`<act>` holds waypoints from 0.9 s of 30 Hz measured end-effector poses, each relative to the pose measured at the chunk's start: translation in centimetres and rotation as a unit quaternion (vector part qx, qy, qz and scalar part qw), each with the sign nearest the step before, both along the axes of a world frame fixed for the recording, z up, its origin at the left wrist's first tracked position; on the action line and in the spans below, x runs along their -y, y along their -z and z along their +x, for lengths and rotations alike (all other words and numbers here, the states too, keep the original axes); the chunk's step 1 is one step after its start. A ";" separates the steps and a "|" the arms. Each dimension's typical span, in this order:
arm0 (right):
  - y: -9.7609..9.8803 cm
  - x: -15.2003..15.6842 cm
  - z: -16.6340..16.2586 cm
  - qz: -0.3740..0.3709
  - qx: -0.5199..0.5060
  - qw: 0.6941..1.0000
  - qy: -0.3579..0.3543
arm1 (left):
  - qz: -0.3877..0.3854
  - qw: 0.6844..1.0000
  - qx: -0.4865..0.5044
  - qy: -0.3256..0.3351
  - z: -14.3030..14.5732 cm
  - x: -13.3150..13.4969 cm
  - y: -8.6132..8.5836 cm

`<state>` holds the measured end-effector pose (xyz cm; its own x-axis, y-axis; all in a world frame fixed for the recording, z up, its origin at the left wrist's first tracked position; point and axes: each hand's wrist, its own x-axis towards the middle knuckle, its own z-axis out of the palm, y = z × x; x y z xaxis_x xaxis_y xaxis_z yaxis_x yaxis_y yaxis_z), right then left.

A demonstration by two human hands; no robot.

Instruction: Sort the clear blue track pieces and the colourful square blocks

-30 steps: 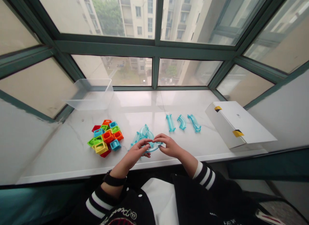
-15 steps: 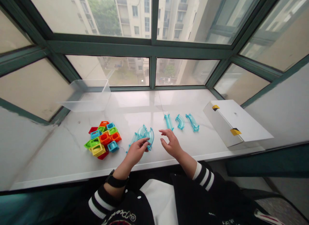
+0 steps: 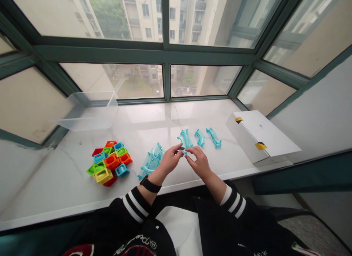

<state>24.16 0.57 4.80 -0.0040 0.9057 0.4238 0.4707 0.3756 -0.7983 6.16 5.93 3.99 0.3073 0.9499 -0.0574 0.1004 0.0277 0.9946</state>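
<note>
A clear blue curved track piece [image 3: 180, 139] is pinched in my left hand [image 3: 171, 160], partly covered by the fingers. My right hand [image 3: 200, 162] meets it from the other side, thumb and forefinger closing on its near end [image 3: 185, 152]. Just behind lies a straight clear blue track piece [image 3: 187, 138], overlapping the held one in view. To its right are a short curved track piece [image 3: 200, 137] and a wavy track piece [image 3: 213, 138], lying apart. Left of my left hand is a pile of clear blue track pieces [image 3: 150, 161].
A cluster of coloured hollow blocks [image 3: 111, 161] sits on the left of the white sill [image 3: 145, 118]. Behind it stands a clear plastic bin [image 3: 93, 118]. At the right is a white box [image 3: 260, 138] with yellow-black tape. Window frames [image 3: 166, 81] bound the back.
My left hand has moved right from the pile, carrying the curved track piece. My right hand has come to meet it. The view has shifted slightly to the right.
</note>
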 end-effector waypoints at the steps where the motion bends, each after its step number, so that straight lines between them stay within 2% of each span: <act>1: 0.0 -0.1 0.6 -0.002 -0.003 1.000 0.015 | 0.003 1.000 0.006 0.006 0.8 -0.3 0.2; 7: 0.6 -1.0 4.4 0.024 0.033 0.994 0.097 | -0.002 0.997 0.043 0.057 5.4 -1.1 0.8; 13: 2.0 -2.5 8.3 0.043 0.080 0.984 0.154 | 0.015 0.996 0.012 0.087 8.3 -1.8 0.6; 17: 3.3 -4.0 9.9 0.048 0.106 0.978 0.172 | 0.003 0.994 -0.005 0.111 9.7 -2.7 1.1; 21: 4.5 -5.4 10.7 0.036 0.116 0.977 0.177 | -0.024 0.994 -0.012 0.105 11.0 -3.6 2.0; 27: 6.3 -6.7 11.3 0.019 0.109 0.979 0.172 | -0.113 0.990 0.018 0.083 12.2 -4.2 3.3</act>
